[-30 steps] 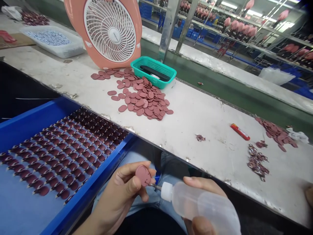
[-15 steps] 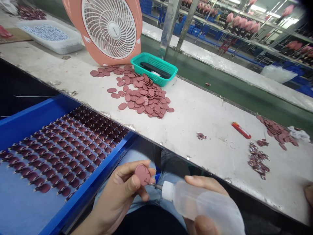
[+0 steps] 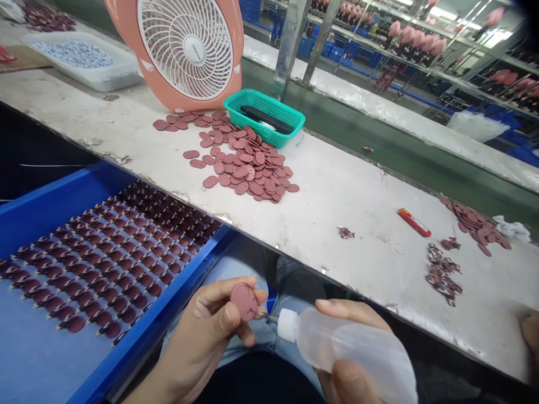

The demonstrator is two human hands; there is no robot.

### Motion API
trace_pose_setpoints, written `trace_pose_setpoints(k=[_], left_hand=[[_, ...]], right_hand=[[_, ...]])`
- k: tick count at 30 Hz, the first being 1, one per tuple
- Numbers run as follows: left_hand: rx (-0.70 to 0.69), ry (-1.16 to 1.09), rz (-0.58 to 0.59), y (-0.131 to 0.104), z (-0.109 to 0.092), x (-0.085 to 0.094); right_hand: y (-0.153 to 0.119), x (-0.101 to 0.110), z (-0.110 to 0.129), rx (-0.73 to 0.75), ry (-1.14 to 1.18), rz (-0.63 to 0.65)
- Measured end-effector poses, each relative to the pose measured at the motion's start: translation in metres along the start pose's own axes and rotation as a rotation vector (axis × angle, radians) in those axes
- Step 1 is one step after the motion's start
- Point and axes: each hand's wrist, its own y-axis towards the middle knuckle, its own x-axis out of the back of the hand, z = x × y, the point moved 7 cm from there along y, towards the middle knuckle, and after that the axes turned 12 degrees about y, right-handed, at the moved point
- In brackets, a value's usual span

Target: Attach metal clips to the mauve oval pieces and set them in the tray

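Note:
Between the thumb and fingers of my left hand (image 3: 210, 328) is a reddish-brown oval disc (image 3: 243, 302) with small marks near its lower edge. My right hand (image 3: 357, 348) is wrapped round a translucent squeeze bottle (image 3: 353, 342) with a white cap. The bottle's thin metal tip points left and sits just beside the disc's lower right edge, near my left fingertips. Many similar discs (image 3: 252, 171) lie heaped on the white table (image 3: 337, 185). Rows of discs with dark pieces on them (image 3: 84, 275) fill much of a blue tray (image 3: 25, 219) at the left.
A pink fan (image 3: 193, 50) stands behind the heap beside a green basket (image 3: 265, 115). At the right lie a red tube-like item (image 3: 414, 223), small patterned pieces (image 3: 444, 275) and more discs (image 3: 478, 224). A white tray (image 3: 84, 62) is at the upper left.
The bottle tip has drawn back very slightly from the disc's lower edge. Both hands keep their holds, and the whole view has shifted a little.

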Motion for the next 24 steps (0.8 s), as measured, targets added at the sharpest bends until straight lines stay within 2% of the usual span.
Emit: trace_pose_setpoints(k=[3, 9, 16, 21, 24], left_hand=[[0.008, -0.016, 0.008, 0.000, -0.002, -0.001], [0.008, -0.008, -0.001, -0.001, -0.002, -0.002], [-0.001, 0.002, -0.025, 0.000, -0.001, -0.001], [0.018, 0.015, -0.056, 0.000, 0.002, 0.000], [0.007, 0.004, -0.074, 0.002, 0.002, 0.002]], right_hand=[[-0.001, 0.002, -0.005, 0.030, -0.024, 0.007], [-0.002, 0.007, -0.008, 0.162, -0.016, -0.072], [0.008, -0.002, 0.000, -0.004, 0.055, 0.008], [0.010, -0.005, -0.001, 0.017, 0.137, -0.027], [0.013, -0.002, -0.004, 0.039, 0.104, -0.041]])
